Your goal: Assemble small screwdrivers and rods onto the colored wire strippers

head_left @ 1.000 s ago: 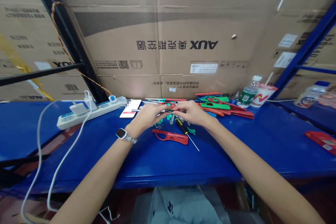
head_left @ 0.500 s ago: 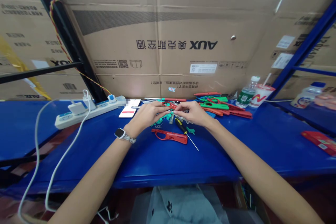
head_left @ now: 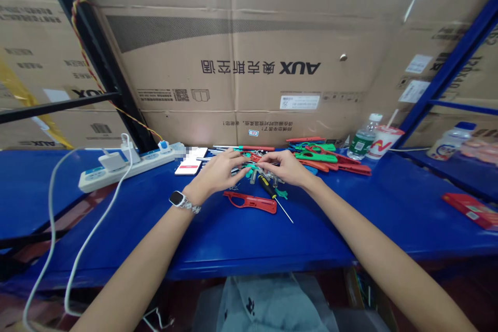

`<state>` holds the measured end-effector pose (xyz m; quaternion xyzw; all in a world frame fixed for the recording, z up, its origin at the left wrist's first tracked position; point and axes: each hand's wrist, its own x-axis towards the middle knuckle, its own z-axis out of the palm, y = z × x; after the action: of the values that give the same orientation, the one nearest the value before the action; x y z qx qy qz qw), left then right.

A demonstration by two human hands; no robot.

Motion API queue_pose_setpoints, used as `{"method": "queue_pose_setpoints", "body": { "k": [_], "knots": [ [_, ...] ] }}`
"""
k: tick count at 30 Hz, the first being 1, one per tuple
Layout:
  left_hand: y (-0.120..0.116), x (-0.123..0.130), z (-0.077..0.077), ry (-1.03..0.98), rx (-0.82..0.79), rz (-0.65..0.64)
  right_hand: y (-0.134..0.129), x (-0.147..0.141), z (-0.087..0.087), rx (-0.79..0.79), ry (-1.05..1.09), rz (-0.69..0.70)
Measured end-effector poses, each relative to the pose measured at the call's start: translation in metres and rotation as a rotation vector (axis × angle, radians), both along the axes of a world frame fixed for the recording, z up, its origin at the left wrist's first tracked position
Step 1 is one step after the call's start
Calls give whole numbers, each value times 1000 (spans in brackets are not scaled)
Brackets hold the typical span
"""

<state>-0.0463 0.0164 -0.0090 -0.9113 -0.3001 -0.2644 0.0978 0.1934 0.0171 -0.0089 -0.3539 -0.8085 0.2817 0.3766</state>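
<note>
Over a pile of small parts, my left hand (head_left: 221,170) has its thumb apart from its fingers, with nothing clearly held between them. My right hand (head_left: 286,167) pinches at the pile's other side; what its fingertips hold is too small to make out. Small green parts (head_left: 252,168) and clear pieces lie between and under the hands. A black and yellow screwdriver (head_left: 266,187) points toward the front edge. Left of it a red lighter-shaped shell (head_left: 251,202) lies flat on the blue table (head_left: 218,238).
Red and green shells (head_left: 319,158) are heaped right of my hands, near a bottle (head_left: 360,142) and a cup (head_left: 383,142). A phone (head_left: 190,162) and a power strip (head_left: 128,166) with white cables lie left. A red packet (head_left: 470,210) is far right.
My left thumb has moved down, away from the fingers, and the left hand has opened. The right hand stays pinched in nearly the same place.
</note>
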Motion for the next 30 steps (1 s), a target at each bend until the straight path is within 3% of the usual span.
{"method": "queue_pose_setpoints", "body": {
  "k": [12, 30],
  "knots": [
    [0, 2, 0, 63, 21, 47, 9, 0, -4, -361, 181, 124],
    [4, -3, -8, -99, 21, -16, 2, -7, -11, -50, 114, -1]
  ]
}}
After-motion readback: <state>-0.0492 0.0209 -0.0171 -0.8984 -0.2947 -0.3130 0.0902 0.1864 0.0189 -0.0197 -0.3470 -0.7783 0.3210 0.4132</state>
